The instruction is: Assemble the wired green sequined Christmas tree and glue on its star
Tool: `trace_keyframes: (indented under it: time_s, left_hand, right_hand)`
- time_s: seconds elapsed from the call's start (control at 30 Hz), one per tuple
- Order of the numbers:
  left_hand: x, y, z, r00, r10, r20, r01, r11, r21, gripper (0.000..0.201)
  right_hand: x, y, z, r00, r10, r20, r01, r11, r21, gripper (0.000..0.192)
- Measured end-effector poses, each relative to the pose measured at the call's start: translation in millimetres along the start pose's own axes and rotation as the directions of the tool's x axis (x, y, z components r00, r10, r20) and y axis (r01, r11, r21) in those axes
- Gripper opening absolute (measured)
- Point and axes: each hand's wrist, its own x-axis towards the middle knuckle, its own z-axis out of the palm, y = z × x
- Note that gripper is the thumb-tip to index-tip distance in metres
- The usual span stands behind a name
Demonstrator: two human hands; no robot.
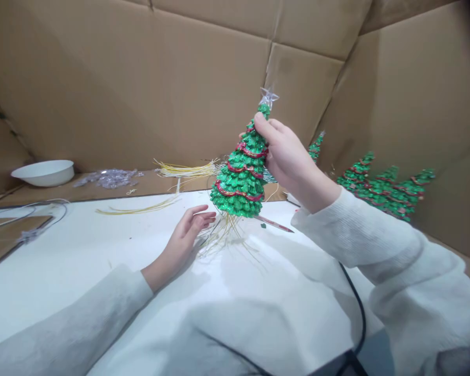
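A small green Christmas tree with red garlands is held up over the white work surface, tilted slightly to the right. My right hand grips it near the top, thumb on the front. At its tip sits a clear star. Thin yellowish wires hang out from under its base. Just left of the base is my left hand, its fingers stretched out and slightly bent, holding nothing that I can see. Whether its fingertips touch the wires cannot be made out.
Behind lie a white bowl, a pile of clear plastic pieces and a bundle of yellow and white wires. More decorated trees stand at the right. A pencil-like stick lies on the white surface. Cardboard walls enclose the space.
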Motion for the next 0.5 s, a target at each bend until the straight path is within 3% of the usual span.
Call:
trace_keyframes:
  time_s: [0.17,0.3,0.4,0.5]
  left_hand:
    - [0,14,2.7,0.998,-0.017,-0.063,0.027,0.988,0.152,0.039]
    - [-2,18,0.3,0.99,0.043,-0.133,-0.005,0.961,0.277,0.028]
    - [-7,23,4.6,0.998,0.013,-0.057,0.001,0.97,0.242,0.04]
    - [-15,34,19.1,0.991,-0.091,0.097,0.09,0.996,0.018,0.03]
  right_hand:
    - [8,-22,-12,0.998,0.021,-0.059,-0.025,0.998,-0.063,0.021]
    - [13,-42,-13,0.996,0.072,-0.059,-0.079,0.989,-0.123,0.021]
    - [16,-51,-3,0.989,0.144,-0.03,-0.147,0.975,-0.168,0.024]
    - [16,-53,14,0.983,0.183,0.007,-0.177,0.958,-0.227,0.022]
